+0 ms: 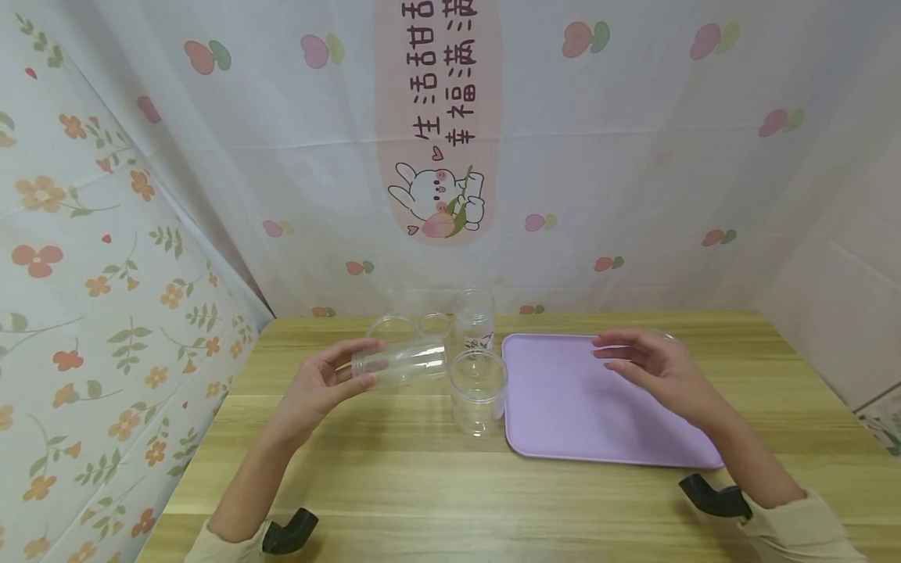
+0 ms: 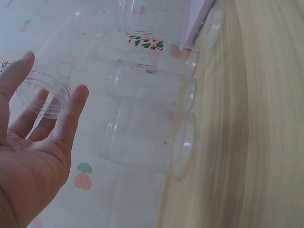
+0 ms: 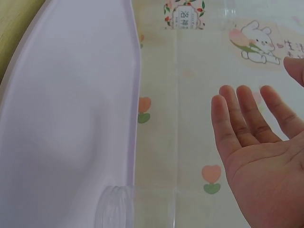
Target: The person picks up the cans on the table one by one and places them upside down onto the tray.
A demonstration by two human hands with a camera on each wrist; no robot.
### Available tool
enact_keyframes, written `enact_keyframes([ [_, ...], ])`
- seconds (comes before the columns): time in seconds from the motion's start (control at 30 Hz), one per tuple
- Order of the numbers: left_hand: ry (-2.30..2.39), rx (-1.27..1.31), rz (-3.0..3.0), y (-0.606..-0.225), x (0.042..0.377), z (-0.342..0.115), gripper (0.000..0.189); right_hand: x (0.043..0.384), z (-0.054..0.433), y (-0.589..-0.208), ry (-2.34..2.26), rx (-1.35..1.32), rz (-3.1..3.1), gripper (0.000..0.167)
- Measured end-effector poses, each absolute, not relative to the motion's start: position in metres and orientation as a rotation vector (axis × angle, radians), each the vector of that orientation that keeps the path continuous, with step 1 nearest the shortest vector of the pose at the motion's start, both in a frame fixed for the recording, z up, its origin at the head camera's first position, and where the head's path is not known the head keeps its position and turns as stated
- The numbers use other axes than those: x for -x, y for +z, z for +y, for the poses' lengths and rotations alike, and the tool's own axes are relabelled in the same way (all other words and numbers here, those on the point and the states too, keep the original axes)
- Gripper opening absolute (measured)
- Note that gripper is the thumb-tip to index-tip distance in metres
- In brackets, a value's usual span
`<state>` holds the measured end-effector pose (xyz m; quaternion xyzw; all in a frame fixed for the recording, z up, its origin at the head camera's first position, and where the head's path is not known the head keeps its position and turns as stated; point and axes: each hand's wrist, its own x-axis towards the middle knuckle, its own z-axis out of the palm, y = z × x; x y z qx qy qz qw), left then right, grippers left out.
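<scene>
My left hand [image 1: 325, 385] grips a clear plastic jar [image 1: 407, 363] near its threaded mouth, thumb on one side and fingers on the other. The jar lies nearly level in the air, its base pointing right; the left wrist view shows its ridged neck [image 2: 43, 95] between thumb and fingers. My right hand [image 1: 655, 369] hovers over the lilac tray [image 1: 563, 410] with fingers parted and nothing in it. Right of the held jar, a wide clear jar [image 1: 479, 410] stands at the tray's left edge. Behind it rises a taller jar [image 1: 475, 317] with a floral label.
Two more clear jars stand behind the held one, a wide one [image 1: 389, 322] and a narrower one [image 1: 434, 320]. Another clear jar [image 3: 114, 209] stands near the tray's far right, partly hidden by my right hand. A printed curtain [image 1: 605, 156] hangs behind the wooden table [image 1: 394, 500].
</scene>
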<state>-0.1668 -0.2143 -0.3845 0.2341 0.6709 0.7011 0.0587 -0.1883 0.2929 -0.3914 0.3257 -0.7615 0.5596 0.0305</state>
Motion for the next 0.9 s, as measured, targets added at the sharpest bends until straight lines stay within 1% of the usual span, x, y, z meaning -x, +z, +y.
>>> enact_keyframes([
  [0.43,2.131,-0.687,2.028,-0.383,0.169,-0.207,0.046,0.189,0.283,-0.392,1.82,-0.999,-2.336,0.04],
  [0.9,2.14,-0.728,1.962,-0.382,0.17,-0.199,0.046,0.189,0.275,-0.396,1.863,-0.986,-2.318,0.043],
])
